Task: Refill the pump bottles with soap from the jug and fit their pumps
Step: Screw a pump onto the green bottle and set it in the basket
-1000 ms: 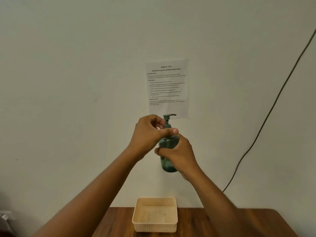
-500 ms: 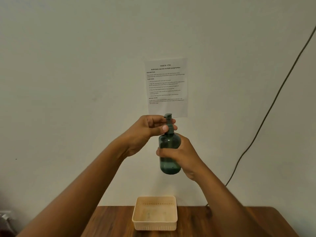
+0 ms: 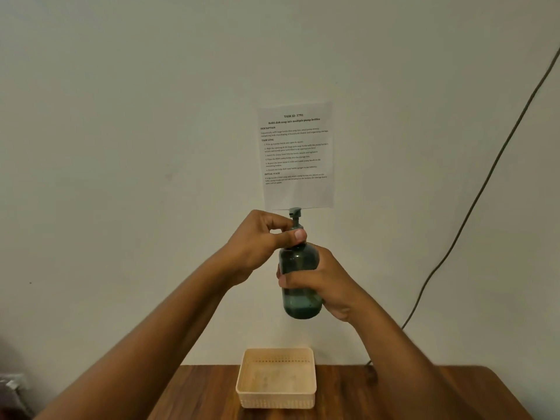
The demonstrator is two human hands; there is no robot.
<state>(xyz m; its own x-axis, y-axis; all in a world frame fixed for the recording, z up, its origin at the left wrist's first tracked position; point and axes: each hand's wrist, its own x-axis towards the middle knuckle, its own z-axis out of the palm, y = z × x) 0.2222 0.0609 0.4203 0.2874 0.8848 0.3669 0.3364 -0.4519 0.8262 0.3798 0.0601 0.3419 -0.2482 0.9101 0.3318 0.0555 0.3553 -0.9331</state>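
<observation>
I hold a dark green pump bottle (image 3: 298, 262) up in the air in front of the wall, upright. My right hand (image 3: 325, 283) wraps around its body from the right. My left hand (image 3: 263, 244) pinches the collar of the grey-green pump (image 3: 295, 215) at the bottle's neck, thumb across the front. The pump head sticks up above my fingers, its nozzle end-on to me. A little liquid shows at the bottle's bottom. No jug is in view.
A cream plastic basket (image 3: 276, 397) sits on the wooden table (image 3: 348, 395) below the bottle, against the wall. A printed task sheet (image 3: 297, 156) hangs on the wall. A dark cable (image 3: 485, 183) runs down the wall at the right.
The pump head has turned from pointing right to facing end-on. My left hand has regripped the collar with the thumb across it. The bottle stays held at about the same height.
</observation>
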